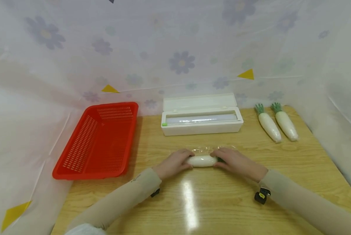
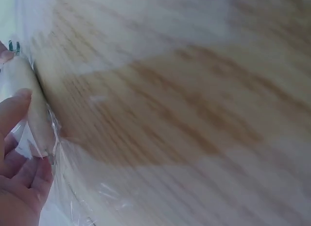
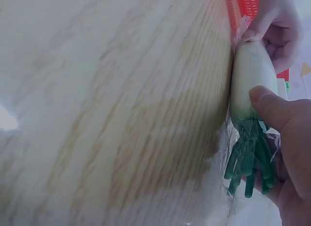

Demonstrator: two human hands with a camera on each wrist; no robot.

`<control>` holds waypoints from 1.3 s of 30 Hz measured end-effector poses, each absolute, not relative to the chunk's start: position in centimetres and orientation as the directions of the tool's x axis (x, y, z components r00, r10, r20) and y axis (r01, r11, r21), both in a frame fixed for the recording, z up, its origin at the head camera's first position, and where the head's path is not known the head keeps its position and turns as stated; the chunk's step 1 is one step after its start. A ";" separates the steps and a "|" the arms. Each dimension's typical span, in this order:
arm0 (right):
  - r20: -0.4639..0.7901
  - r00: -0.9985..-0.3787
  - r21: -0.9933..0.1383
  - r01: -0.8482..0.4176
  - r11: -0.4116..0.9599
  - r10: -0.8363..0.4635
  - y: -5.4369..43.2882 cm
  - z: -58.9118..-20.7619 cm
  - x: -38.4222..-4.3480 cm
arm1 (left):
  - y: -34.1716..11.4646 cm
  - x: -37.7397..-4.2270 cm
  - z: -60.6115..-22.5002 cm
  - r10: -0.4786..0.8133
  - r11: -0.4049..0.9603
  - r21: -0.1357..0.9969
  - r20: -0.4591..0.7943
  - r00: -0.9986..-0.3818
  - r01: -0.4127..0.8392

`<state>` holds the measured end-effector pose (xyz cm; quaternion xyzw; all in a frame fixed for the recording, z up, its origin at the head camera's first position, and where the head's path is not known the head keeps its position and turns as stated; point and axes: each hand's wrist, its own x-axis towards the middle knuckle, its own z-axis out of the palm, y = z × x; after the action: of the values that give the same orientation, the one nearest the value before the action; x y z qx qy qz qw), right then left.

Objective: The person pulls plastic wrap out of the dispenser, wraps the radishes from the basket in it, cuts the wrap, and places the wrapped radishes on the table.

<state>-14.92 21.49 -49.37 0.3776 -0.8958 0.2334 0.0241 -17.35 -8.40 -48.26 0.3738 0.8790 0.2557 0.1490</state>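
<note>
A white radish [image 1: 203, 161] lies crosswise on the table, its leafy end to the right. My left hand [image 1: 175, 163] grips the bare end, with the thumb on the near side and fingers curled around the tip. At the other end, my right hand [image 1: 235, 161] holds the radish; its thumb presses on the white flesh just above the green stalks [image 3: 248, 160]. Clear cling film [image 1: 202, 150] shows along the radish's far side. Around the left fingers, wrinkled film [image 2: 58, 138] clings to the radish. How far it wraps underneath is hidden.
Behind the hands stands a white cling film dispenser [image 1: 203, 128], lid raised, roll inside. A red plastic basket [image 1: 129, 143] is at the left. Two more radishes [image 1: 269, 126] lie at the back right, looking shiny. Patterned sheeting [image 1: 152, 65] encloses the table.
</note>
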 end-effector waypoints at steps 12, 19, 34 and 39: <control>0.391 -0.595 -0.267 -0.803 0.533 -0.702 21.6 -50.0 -15.8 | -8.8 -17.3 -48.4 0.742 0.611 0.480 -0.070 -0.667 0.629; 0.377 -0.608 -0.222 -0.792 0.569 -0.699 21.5 -50.2 -15.7 | -8.9 -17.9 -48.9 0.711 0.643 0.474 -0.076 -0.699 0.602; 0.314 -0.711 -0.248 -0.701 0.669 -0.629 21.0 -50.4 -16.3 | -9.1 -18.6 -49.4 0.686 0.652 0.437 0.009 -0.728 0.620; 0.300 -0.722 -0.274 -0.691 0.669 -0.623 21.2 -50.5 -16.7 | -8.8 -18.9 -48.9 0.697 0.661 0.388 0.001 -0.717 0.642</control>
<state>-16.72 21.22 -50.49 0.3614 -0.9090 0.1867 0.0908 -18.90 -8.80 -48.94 0.3685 0.9083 0.1837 0.0742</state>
